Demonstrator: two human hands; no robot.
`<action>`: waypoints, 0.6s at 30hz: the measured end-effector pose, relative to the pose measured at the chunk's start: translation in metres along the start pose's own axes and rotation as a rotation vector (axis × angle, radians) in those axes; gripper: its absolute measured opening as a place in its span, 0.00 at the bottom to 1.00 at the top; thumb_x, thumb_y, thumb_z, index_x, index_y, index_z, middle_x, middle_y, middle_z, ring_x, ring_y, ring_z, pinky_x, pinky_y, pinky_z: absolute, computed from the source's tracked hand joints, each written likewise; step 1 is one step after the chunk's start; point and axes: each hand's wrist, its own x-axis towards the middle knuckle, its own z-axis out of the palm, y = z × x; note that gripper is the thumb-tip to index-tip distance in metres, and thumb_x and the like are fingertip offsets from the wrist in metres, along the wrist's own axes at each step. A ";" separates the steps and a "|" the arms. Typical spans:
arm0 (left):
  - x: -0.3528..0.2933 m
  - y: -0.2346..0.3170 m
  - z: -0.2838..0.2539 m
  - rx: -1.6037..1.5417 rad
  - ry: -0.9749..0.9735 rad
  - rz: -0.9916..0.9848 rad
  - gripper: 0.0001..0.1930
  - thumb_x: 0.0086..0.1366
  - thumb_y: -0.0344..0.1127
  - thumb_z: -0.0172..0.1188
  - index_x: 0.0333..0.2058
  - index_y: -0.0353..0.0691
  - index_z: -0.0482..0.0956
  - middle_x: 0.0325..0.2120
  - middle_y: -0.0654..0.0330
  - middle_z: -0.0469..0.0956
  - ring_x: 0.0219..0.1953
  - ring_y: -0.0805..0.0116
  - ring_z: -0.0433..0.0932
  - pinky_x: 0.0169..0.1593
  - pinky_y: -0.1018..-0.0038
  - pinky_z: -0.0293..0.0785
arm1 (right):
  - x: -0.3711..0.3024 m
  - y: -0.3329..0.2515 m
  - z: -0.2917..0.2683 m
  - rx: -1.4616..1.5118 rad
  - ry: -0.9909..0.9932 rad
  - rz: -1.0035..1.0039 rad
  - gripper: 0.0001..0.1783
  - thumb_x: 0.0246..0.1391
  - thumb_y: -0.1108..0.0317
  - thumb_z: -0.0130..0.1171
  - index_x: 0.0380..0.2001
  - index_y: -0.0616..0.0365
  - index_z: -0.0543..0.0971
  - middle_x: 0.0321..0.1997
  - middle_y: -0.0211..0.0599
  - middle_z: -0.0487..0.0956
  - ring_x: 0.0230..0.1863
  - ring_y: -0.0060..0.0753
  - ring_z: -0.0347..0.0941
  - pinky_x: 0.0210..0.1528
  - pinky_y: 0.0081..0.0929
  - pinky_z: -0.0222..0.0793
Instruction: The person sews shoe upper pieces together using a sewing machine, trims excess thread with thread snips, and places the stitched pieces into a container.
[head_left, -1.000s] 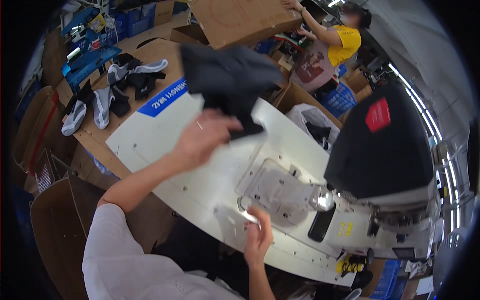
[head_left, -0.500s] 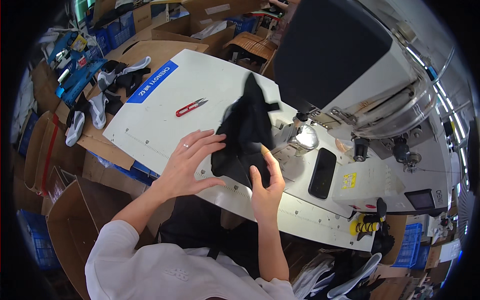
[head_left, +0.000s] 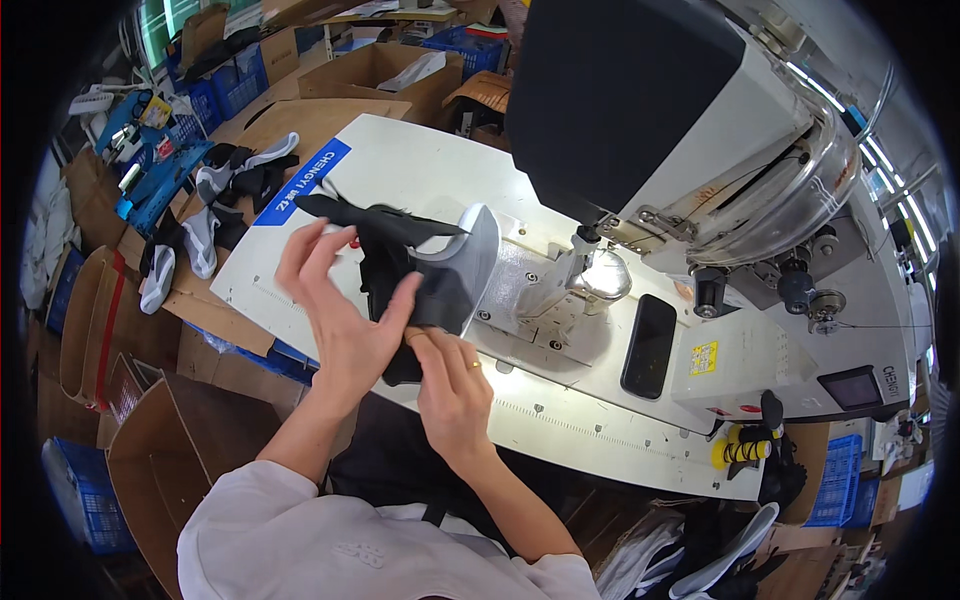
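Over the left part of the white sewing table point(head_left: 560, 410) I hold a black shoe upper point(head_left: 440, 298), whose light grey, curved part faces the machine. My right hand point(head_left: 452, 400) pinches its near edge between thumb and fingers. My left hand point(head_left: 340, 325) is at the upper's left side, fingers spread and slightly blurred, the thumb against or just over the black material. Whether that thumb presses on it I cannot tell. Only a bit of red from the thread snips point(head_left: 355, 243) shows behind the left fingers.
A post-bed sewing machine point(head_left: 600, 275) rises to the right, its dark head overhanging the table. Beside the post lies a black phone point(head_left: 649, 345). Yellow thread spools point(head_left: 742, 447) are at the right corner. More shoe uppers point(head_left: 200, 240) lie on cardboard at left, above an open carton point(head_left: 190, 440).
The upper has moved left, away from the machine, and turned so its grey part shows. Both hands shifted left with it, and it now covers most of the snips.
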 end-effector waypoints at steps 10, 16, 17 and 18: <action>0.034 -0.042 -0.004 0.738 -0.297 0.045 0.36 0.45 0.34 0.75 0.55 0.41 0.69 0.51 0.53 0.67 0.62 0.43 0.59 0.61 0.51 0.56 | -0.023 -0.007 0.024 0.008 -0.186 -0.039 0.22 0.42 0.83 0.57 0.45 0.61 0.78 0.52 0.37 0.77 0.46 0.42 0.75 0.43 0.31 0.76; 0.053 -0.078 0.001 0.653 -0.387 0.119 0.13 0.47 0.31 0.72 0.34 0.40 0.82 0.44 0.54 0.74 0.62 0.41 0.59 0.65 0.48 0.50 | -0.031 -0.008 0.030 0.213 -0.423 0.033 0.19 0.48 0.82 0.54 0.46 0.62 0.77 0.57 0.38 0.76 0.51 0.48 0.76 0.52 0.30 0.74; 0.058 -0.078 0.001 0.518 -0.346 0.170 0.08 0.48 0.29 0.71 0.29 0.40 0.83 0.44 0.55 0.75 0.62 0.41 0.59 0.67 0.48 0.48 | -0.027 -0.003 0.022 0.234 -0.406 0.009 0.19 0.48 0.82 0.54 0.46 0.62 0.77 0.57 0.38 0.76 0.51 0.48 0.76 0.52 0.30 0.74; 0.065 -0.078 0.002 0.484 -0.303 0.255 0.08 0.48 0.29 0.71 0.29 0.40 0.83 0.44 0.55 0.75 0.62 0.41 0.59 0.67 0.48 0.48 | -0.022 0.003 0.010 0.297 -0.316 0.056 0.18 0.49 0.80 0.56 0.46 0.60 0.78 0.55 0.42 0.77 0.47 0.49 0.77 0.47 0.30 0.75</action>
